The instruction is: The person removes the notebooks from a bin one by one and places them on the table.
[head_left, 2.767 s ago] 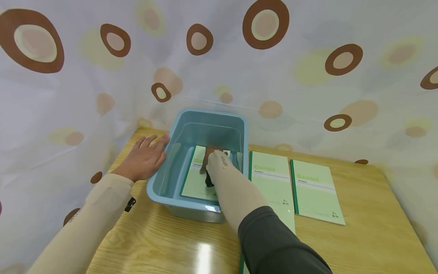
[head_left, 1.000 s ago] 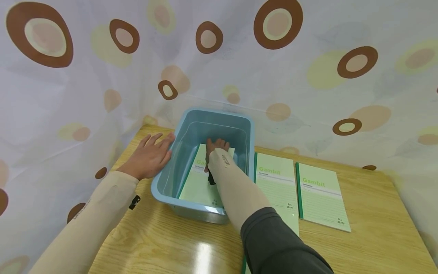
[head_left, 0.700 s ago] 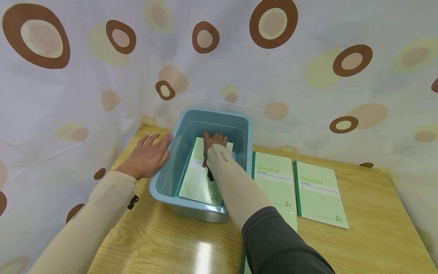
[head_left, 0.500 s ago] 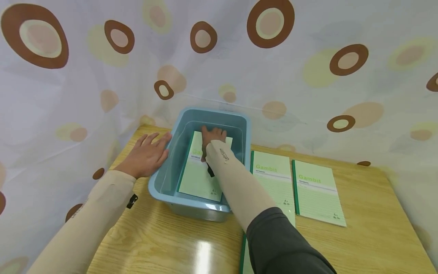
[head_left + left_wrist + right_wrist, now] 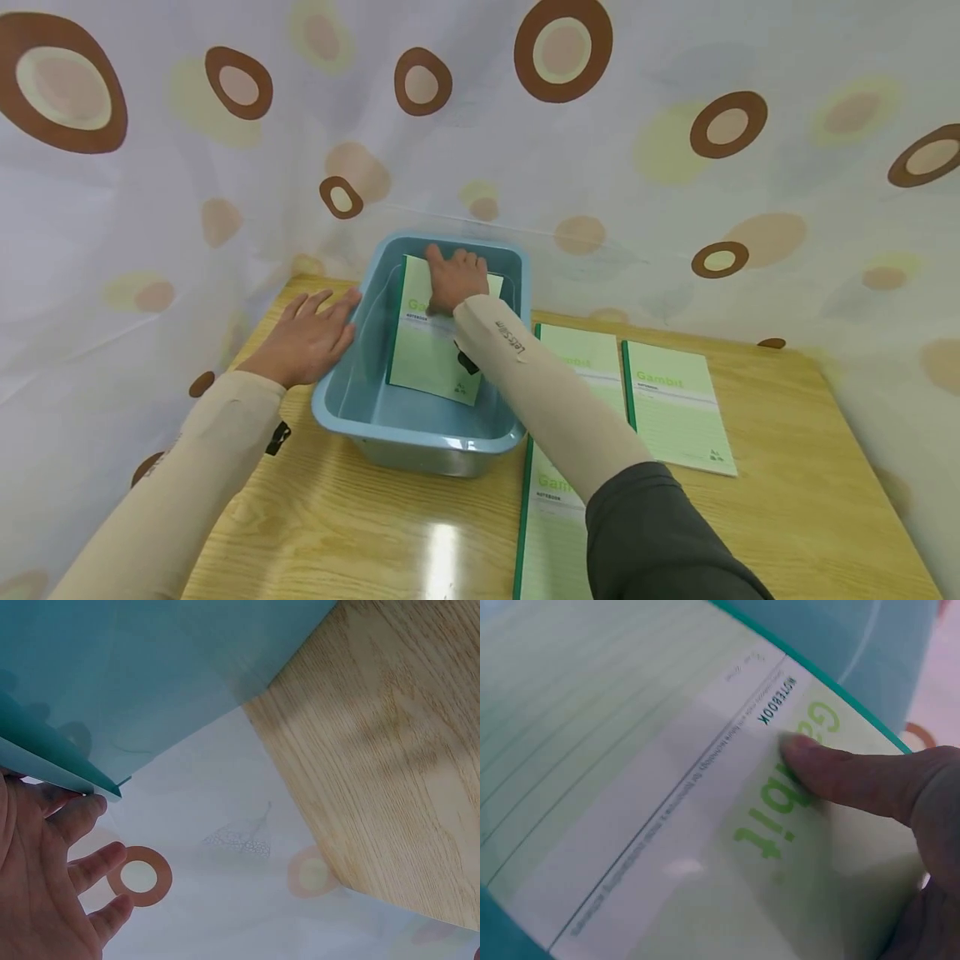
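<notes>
In the head view my right hand (image 5: 456, 282) reaches into a light blue plastic bin (image 5: 431, 437) and grips a pale green notebook (image 5: 431, 358) by its top part. The right wrist view shows the thumb (image 5: 847, 776) flat on the cover over the "Gambit" lettering; the other fingers are mostly hidden at the notebook's top end. The notebook, with its dark green spine, is tilted up off the bin floor. My left hand (image 5: 300, 342) rests against the bin's left rim, its fingers spread and touching the rim's edge (image 5: 64, 776) in the left wrist view.
On the wooden table (image 5: 795, 500), right of the bin, lie more green notebooks: one at the far right (image 5: 675, 408), one beside the bin (image 5: 592, 354) partly under my right forearm, and one nearer the front (image 5: 555, 542). A patterned curtain (image 5: 480, 150) hangs behind.
My right hand has moved from low in the bin toward its far end, taking hold of the notebook and lifting it. The left hand stays at the rim. The head view has shifted slightly.
</notes>
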A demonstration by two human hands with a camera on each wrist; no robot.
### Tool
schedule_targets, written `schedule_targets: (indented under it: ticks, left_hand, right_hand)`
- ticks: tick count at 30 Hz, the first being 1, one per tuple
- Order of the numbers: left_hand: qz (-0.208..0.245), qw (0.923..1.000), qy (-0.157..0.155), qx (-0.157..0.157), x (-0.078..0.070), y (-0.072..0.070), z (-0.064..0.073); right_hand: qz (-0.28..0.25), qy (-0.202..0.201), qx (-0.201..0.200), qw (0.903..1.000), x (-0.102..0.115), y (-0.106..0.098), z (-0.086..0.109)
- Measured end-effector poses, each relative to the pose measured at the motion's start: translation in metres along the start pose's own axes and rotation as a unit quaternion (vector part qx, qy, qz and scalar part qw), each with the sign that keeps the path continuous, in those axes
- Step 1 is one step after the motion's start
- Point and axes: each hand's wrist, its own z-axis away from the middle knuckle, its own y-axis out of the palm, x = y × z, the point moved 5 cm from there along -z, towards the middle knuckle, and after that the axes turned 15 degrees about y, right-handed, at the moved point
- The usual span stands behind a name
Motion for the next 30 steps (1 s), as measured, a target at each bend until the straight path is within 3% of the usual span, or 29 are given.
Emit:
schedule_targets:
  ticks: [6,13,23,30]
  left_hand:
    - [0.007,1.0,-0.003,0.004,-0.002,-0.001,0.0]
    - [0.001,1.0,0.0,0.007,-0.002,-0.001,0.002]
    - [0.006,1.0,0.006,0.004,-0.004,-0.002,0.001]
    - [0.002,1.0,0.003,0.006,-0.003,-0.001,0.0]
  right_hand:
    - [-0.037,-0.03,-0.025,0.9985,-0.009,-0.023,0.009]
    - [-0.121,-0.047,-0.059,0.9898,-0.029,-0.076,0.028]
    - [-0.297,-0.027,-0.055,0.953,-0.095,-0.166,0.073]
    - [-0.364,-0.016,-0.087,0.9273,-0.155,-0.203,0.12]
